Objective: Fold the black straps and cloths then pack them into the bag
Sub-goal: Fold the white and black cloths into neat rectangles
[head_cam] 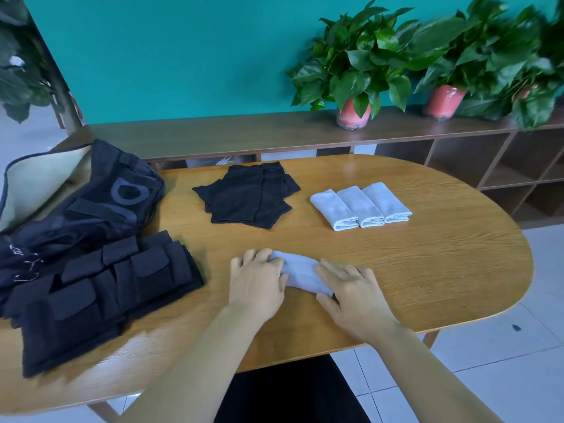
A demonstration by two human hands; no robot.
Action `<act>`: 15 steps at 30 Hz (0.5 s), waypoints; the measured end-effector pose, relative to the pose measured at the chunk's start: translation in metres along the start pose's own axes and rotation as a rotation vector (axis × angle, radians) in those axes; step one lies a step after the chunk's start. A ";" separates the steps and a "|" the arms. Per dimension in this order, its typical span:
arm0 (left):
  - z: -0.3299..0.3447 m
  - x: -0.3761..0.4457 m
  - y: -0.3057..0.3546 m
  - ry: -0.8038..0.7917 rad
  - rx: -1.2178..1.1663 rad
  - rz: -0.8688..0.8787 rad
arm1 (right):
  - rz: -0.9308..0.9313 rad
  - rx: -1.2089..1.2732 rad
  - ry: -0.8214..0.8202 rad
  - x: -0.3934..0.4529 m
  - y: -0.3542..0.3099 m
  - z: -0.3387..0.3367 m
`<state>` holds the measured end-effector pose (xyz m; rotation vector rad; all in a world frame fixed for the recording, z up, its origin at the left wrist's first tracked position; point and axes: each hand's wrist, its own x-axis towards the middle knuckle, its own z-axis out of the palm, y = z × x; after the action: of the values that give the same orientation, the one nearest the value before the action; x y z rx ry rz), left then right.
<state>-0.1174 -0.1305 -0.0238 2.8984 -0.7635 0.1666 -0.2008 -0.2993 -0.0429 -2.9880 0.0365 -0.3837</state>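
Note:
A small pale grey cloth (300, 271) lies folded near the table's front edge. My left hand (258, 279) rests flat on its left end and my right hand (351, 296) on its right end, fingers laid over the fabric. Three folded pale cloths (360, 206) lie side by side further back on the right. A stack of black cloths (247, 195) sits behind the middle. Folded black straps (100, 288) are piled at the left front. The black mesh bag (82, 203) lies open at the far left, its pale lining showing.
The oval wooden table (427, 270) stands on a white tiled floor. Behind it runs a low wooden shelf unit (213, 132) against a teal wall, with potted plants (354, 65) in pink pots at the right.

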 end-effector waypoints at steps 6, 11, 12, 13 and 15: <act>0.008 0.041 0.014 0.136 -0.026 0.080 | 0.014 -0.157 0.086 0.018 0.001 0.005; 0.008 0.081 0.012 0.095 -0.131 0.073 | 0.087 -0.252 0.094 0.050 -0.003 0.015; 0.008 0.089 0.011 0.078 -0.178 0.058 | 0.103 -0.263 0.092 0.056 -0.002 0.016; 0.007 0.094 0.010 0.068 -0.233 0.046 | 0.116 -0.260 0.090 0.062 -0.001 0.016; 0.003 0.097 0.010 0.075 -0.325 0.047 | 0.112 -0.193 0.113 0.068 0.000 0.013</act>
<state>-0.0380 -0.1868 -0.0122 2.5560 -0.7666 0.1404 -0.1317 -0.3008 -0.0383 -3.1293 0.2656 -0.5657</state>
